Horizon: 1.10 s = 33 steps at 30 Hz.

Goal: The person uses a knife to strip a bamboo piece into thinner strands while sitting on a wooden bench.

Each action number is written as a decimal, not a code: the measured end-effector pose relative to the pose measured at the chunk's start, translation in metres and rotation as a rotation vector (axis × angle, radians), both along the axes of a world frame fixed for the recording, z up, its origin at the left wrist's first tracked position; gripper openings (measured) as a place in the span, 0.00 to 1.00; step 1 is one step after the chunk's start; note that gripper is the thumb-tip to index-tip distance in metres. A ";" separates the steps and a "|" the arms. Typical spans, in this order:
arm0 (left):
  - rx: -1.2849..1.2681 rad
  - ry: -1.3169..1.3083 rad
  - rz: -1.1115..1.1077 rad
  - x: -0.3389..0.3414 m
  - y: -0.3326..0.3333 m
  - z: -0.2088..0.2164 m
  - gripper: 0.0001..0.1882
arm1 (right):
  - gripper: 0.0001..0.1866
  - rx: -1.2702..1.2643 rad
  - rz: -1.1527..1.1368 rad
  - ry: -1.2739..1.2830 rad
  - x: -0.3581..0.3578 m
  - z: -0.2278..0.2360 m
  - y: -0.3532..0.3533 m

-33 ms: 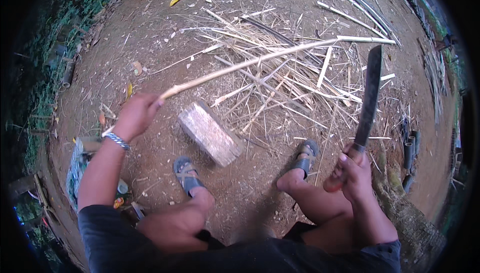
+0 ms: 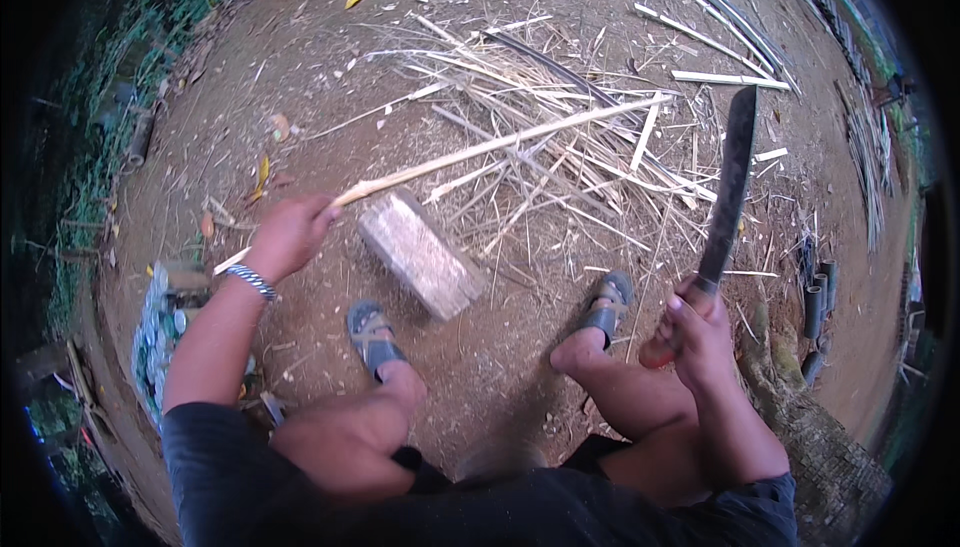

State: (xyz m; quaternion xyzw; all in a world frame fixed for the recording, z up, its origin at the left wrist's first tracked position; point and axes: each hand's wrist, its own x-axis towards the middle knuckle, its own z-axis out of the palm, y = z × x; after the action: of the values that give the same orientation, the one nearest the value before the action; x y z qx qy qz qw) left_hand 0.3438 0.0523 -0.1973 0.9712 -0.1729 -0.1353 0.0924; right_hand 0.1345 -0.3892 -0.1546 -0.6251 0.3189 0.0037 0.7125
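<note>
My left hand (image 2: 292, 237) is closed round a long pale bamboo strip (image 2: 510, 139) near its lower end. The strip slants up to the right, over a heap of split strips and shavings (image 2: 560, 162). My right hand (image 2: 692, 335) grips the wooden handle of a machete (image 2: 728, 182). Its dark blade points upward, apart from the strip. Between my hands a squared wooden block (image 2: 425, 255) lies on the ground, just in front of my left foot. The strip passes above the block's far end.
My sandalled feet (image 2: 378, 339) stand apart on brown soil. Long split bamboo pieces (image 2: 715, 12) lie at the far right. A thick tree root or log (image 2: 825, 437) is by my right side, dark bamboo tubes (image 2: 822, 297) beyond it. A filled bag (image 2: 155, 337) sits at my left.
My left hand has shifted slightly right, and the strip's far end has dropped lower and left; the strip looks straighter. My right hand and the machete have moved a little left.
</note>
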 end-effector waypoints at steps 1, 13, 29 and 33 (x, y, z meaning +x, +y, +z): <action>0.039 0.055 0.045 -0.027 0.002 -0.006 0.14 | 0.13 -0.064 0.033 -0.007 -0.007 -0.008 0.003; 0.061 0.020 0.221 -0.156 0.097 -0.125 0.16 | 0.11 0.127 0.312 0.102 -0.046 -0.125 0.155; 0.026 -0.060 0.117 -0.137 0.128 -0.135 0.15 | 0.05 0.027 0.390 -0.054 0.086 -0.090 0.177; 0.090 0.015 0.183 -0.144 0.128 -0.130 0.15 | 0.06 -0.056 0.166 -0.860 0.139 0.062 0.133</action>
State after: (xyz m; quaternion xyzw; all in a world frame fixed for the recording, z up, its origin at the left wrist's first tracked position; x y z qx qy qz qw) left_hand 0.1994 0.1798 -0.3272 0.9851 -0.0766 -0.1413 0.0617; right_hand 0.2731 -0.2559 -0.0930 -0.6124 -0.0580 -0.2085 0.7603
